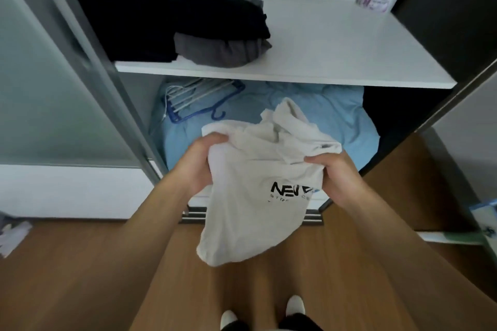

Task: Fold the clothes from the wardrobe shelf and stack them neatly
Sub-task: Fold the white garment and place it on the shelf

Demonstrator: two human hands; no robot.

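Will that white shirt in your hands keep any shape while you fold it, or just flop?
Probably floppy: the shirt hangs limp and bunched below the left hand and right hand. Likely light, since gripping its top seems enough to carry it. It should crease easily; wrinkles show near its top.

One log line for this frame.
left hand: grips white T-shirt | right hand: grips white T-shirt | white T-shirt: bunched, unfolded | shelf: dark clothes stacked left

Home bedroom: sliding-door wardrobe (67, 94), folded clothes (172, 24) on shelf (309, 62) at 12 o'clock, hangers (199, 99), wood floor (80, 277).
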